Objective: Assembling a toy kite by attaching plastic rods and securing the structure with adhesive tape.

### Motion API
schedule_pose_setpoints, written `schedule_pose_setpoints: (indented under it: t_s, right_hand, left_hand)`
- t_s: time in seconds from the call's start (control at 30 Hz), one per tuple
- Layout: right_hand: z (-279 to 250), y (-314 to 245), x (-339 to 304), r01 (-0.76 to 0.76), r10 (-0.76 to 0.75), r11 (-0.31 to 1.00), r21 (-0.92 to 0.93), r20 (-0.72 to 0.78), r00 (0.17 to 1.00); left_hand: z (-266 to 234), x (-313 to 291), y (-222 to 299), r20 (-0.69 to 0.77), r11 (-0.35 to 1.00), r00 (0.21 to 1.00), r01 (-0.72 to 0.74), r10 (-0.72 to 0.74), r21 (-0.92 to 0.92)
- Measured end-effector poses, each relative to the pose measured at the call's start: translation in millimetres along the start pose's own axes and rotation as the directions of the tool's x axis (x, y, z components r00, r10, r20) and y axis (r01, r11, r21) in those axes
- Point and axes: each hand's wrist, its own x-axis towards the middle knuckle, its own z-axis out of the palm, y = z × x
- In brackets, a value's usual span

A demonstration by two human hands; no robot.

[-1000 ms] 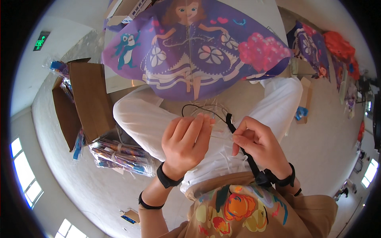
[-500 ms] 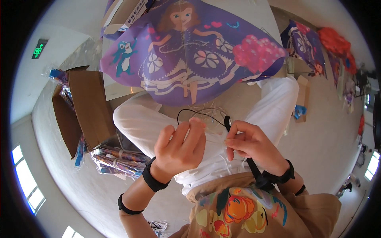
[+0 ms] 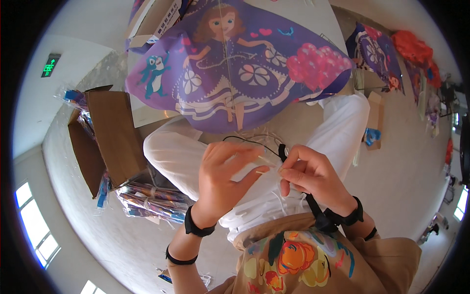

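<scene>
My left hand [image 3: 227,174] is raised over my lap with thumb and fingers parted, and nothing clear shows between them. Beside it, my right hand [image 3: 311,171] is closed in a pinch; whatever lies in the fingertips is too small to make out. A thin black cord [image 3: 259,143] curves from behind the left fingers to a black band [image 3: 282,152] next to the right fingers. Beyond both hands, a large purple printed sheet [image 3: 215,105] with a cartoon princess is spread out, its near edge close to my crossed legs.
An open brown cardboard box [image 3: 117,137] stands at the left, with several plastic-wrapped bundles [image 3: 152,201] beside it. Another carton [image 3: 159,22] sits at the far edge of the sheet. At the right are a small box [image 3: 374,120] and more printed sheets [image 3: 377,59].
My left hand has turned and its fingers have spread apart, the thumb now in view. My right hand keeps its pinch in nearly the same place.
</scene>
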Motion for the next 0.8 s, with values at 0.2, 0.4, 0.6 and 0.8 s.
schedule_pose_setpoints:
  t_s: [0.2,0.4,0.6,0.8]
  right_hand:
    - [-4.3,-7.5,5.7,0.094,-0.096,0.994,-0.061,-0.034,0.995]
    - [-11.0,-31.1,15.0,0.074,-0.074,0.990,-0.123,0.002,0.997]
    - [-29.0,-82.9,66.4,0.218,-0.218,0.919,-0.327,0.038,0.975]
    - [-48.8,-103.5,199.4,0.429,-0.422,0.712,-0.555,0.151,0.894]
  left_hand:
    - [13.7,-12.0,-0.9,0.140,0.512,0.881,0.385,-0.452,-0.768]
    - [33.9,4.4,-5.2,0.049,0.346,0.871,0.246,-0.489,-0.905]
    - [33.6,58.4,-28.5,-0.171,0.638,0.858,0.212,-0.484,-0.741]
    - [20.3,116.9,-118.6,-0.252,0.733,0.805,0.297,-0.537,-0.612]
